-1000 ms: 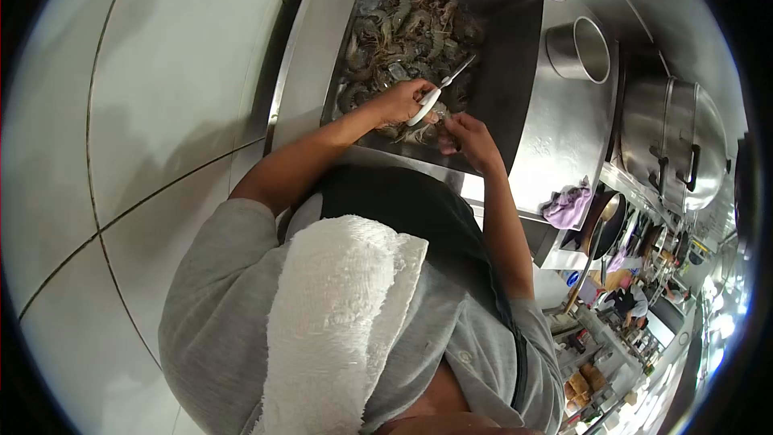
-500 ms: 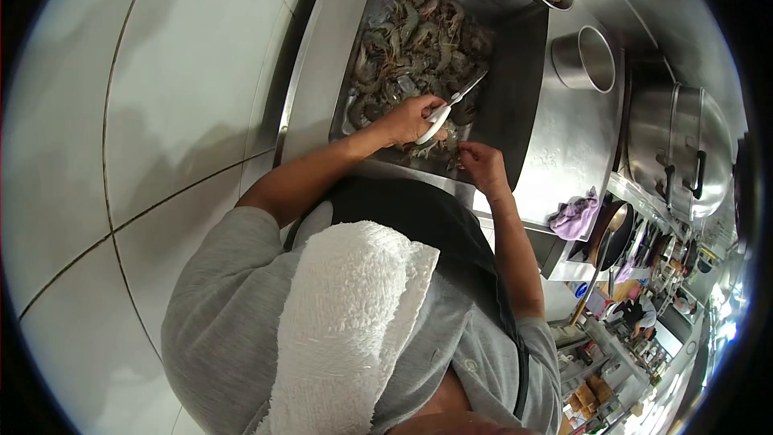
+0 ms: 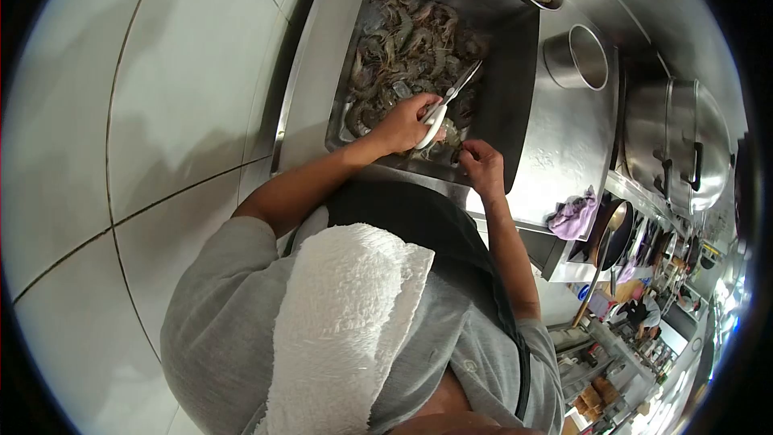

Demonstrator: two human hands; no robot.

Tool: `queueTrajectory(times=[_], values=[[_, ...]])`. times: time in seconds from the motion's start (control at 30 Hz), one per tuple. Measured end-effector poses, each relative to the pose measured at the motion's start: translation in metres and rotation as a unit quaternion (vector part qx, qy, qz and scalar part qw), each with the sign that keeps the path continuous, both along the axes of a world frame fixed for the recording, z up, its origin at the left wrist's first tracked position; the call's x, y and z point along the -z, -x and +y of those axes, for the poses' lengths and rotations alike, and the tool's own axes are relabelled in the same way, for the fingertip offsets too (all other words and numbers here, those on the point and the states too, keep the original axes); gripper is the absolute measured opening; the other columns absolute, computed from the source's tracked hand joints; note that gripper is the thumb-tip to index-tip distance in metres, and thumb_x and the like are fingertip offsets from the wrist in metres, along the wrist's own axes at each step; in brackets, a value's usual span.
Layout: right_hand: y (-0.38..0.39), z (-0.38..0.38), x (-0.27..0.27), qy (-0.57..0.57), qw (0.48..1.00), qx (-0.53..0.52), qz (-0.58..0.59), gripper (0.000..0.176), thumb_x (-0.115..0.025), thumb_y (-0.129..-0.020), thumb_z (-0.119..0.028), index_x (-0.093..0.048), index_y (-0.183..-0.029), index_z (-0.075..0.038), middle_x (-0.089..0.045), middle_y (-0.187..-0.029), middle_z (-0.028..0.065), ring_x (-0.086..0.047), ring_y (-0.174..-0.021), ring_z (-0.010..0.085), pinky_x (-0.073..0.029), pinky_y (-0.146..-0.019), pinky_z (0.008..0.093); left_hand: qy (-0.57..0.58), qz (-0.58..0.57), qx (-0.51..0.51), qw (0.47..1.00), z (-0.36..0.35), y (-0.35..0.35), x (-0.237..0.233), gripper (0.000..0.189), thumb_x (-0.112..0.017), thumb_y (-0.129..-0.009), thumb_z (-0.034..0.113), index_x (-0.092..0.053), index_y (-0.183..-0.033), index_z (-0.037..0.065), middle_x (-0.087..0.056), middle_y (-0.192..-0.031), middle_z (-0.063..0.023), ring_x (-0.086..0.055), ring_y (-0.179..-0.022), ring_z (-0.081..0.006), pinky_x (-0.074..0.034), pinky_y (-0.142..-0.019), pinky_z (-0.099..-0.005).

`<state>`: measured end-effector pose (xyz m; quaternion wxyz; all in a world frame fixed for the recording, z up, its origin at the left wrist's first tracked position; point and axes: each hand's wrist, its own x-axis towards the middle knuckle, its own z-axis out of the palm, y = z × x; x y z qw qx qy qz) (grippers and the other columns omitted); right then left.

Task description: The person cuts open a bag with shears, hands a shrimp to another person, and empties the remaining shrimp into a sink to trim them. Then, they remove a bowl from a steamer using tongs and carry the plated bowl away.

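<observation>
The steel sink [image 3: 511, 72] holds a heap of shrimp [image 3: 411, 44] toward its left. Over the near edge, the left hand [image 3: 401, 124] is wrapped round the scissors [image 3: 436, 122], which point far and right. The right hand [image 3: 485, 165] curls just to their right; whether it pinches anything, I cannot tell. A slippery grip could swing the scissors into it.
</observation>
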<state>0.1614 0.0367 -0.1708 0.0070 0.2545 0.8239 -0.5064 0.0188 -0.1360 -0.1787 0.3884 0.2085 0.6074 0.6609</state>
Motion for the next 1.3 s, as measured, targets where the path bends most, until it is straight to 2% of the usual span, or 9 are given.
queueTrajectory(times=[0.07, 0.27, 0.47, 0.53, 0.6, 0.77, 0.8, 0.9, 1.3], values=[[0.003, -0.005, -0.014, -0.087, 0.995, 0.007, 0.049, 0.016, -0.058, -0.078, -0.007, -0.067, -0.088, 0.002, -0.059, -0.062, 0.0011, -0.056, -0.057, 0.011, -0.044, -0.052, 0.0252, -0.004, -0.029, 0.011, 1.0, -0.002, 0.0, -0.005, 0.064, -0.077, -0.075, 0.01, -0.045, -0.129, 0.001, -0.059, -0.086, -0.0014, -0.054, -0.075, -0.0075, -0.043, -0.064, -0.024], [0.002, 0.022, -0.013, 0.526, 0.816, 0.216, 0.105, 0.015, -0.057, -0.08, -0.009, -0.064, -0.089, 0.001, -0.063, -0.075, 0.0043, -0.056, -0.061, 0.0146, -0.043, -0.053, 0.026, -0.05, -0.21, 0.016, 0.976, -0.012, 0.006, -0.031, 0.057, -0.075, -0.075, 0.007, -0.05, -0.126, 0.004, -0.061, -0.091, -0.0047, -0.063, -0.085, -0.014, -0.052, -0.081, -0.0266], [-0.004, 0.03, 0.067, 0.046, 0.999, -0.01, -0.028, 0.026, -0.056, -0.087, -0.025, -0.064, -0.099, -0.004, -0.065, -0.094, 0.0078, -0.061, -0.083, 0.0224, -0.049, -0.078, 0.0356, 0.085, 0.105, -0.066, 0.989, 0.007, 0.022, -0.017, 0.061, -0.076, -0.075, 0.012, -0.046, -0.128, 0.002, -0.063, -0.093, -0.0096, -0.062, -0.082, -0.0138, -0.049, -0.069, -0.0282], [0.013, 0.022, 0.062, 0.187, 0.982, -0.015, -0.016, 0.033, -0.054, -0.089, -0.034, -0.064, -0.1, -0.004, -0.065, -0.098, 0.0092, -0.061, -0.089, 0.0239, -0.048, -0.082, 0.0382, 0.115, 0.198, -0.077, 0.97, 0.026, 0.02, -0.014, 0.065, -0.078, -0.074, 0.017, -0.045, -0.128, 0.001, -0.064, -0.097, -0.0148, -0.063, -0.085, -0.0186, -0.049, -0.072, -0.0313], [0.055, -0.017, -0.015, 0.604, 0.786, 0.124, 0.038, 0.039, -0.053, -0.09, -0.039, -0.064, -0.105, -0.005, -0.064, -0.105, 0.0118, -0.058, -0.091, 0.0247, -0.045, -0.084, 0.0418, 0.122, 0.263, -0.071, 0.955, 0.039, 0.009, -0.035, 0.062, -0.077, -0.075, 0.022, -0.048, -0.126, 0.0, -0.065, -0.102, -0.0183, -0.065, -0.091, -0.0239, -0.05, -0.076, -0.0328], [0.09, 0.039, -0.012, 0.61, 0.739, 0.206, 0.198, 0.037, -0.051, -0.09, -0.041, -0.056, -0.078, -0.006, -0.054, -0.065, 0.0051, -0.056, -0.068, 0.0224, -0.046, -0.073, 0.0456, 0.064, 0.223, -0.019, 0.973, 0.012, 0.013, -0.111, 0.062, -0.075, -0.078, 0.024, -0.049, -0.129, -0.001, -0.066, -0.097, -0.0158, -0.063, -0.083, -0.0147, -0.049, -0.076, -0.0302], [0.09, 0.042, -0.032, 0.612, 0.734, 0.218, 0.199, 0.033, -0.05, -0.092, -0.037, -0.054, -0.079, -0.007, -0.049, -0.063, 0.0039, -0.052, -0.063, 0.0213, -0.046, -0.07, 0.0452, 0.068, 0.276, -0.003, 0.959, 0.003, 0.017, -0.096, 0.059, -0.073, -0.078, 0.03, -0.051, -0.124, 0.002, -0.067, -0.088, -0.014, -0.066, -0.076, -0.0287, -0.051, -0.07, -0.0334], [0.091, 0.055, -0.047, 0.565, 0.763, 0.241, 0.202, 0.032, -0.051, -0.093, -0.037, -0.05, -0.091, -0.005, -0.048, -0.065, 0.0048, -0.05, -0.061, 0.021, -0.047, -0.069, 0.0411, 0.18, 0.224, 0.161, 0.944, -0.025, 0.012, -0.12, 0.061, -0.072, -0.081, 0.024, -0.047, -0.131, 0.0, -0.065, -0.095, -0.0179, -0.063, -0.082, -0.015, -0.05, -0.075, -0.0293], [0.093, 0.034, -0.069, 0.434, 0.814, 0.286, 0.26, 0.034, -0.048, -0.096, -0.037, -0.043, -0.088, -0.004, -0.05, -0.065, 0.0094, -0.053, -0.057, 0.0239, -0.05, -0.059, 0.0401, 0.163, 0.341, 0.144, 0.914, -0.022, -0.011, -0.096, 0.054, -0.064, -0.083, 0.02, -0.046, -0.129, -0.003, -0.064, -0.096, -0.024, -0.066, -0.083, -0.0316, -0.051, -0.069, -0.0373]])
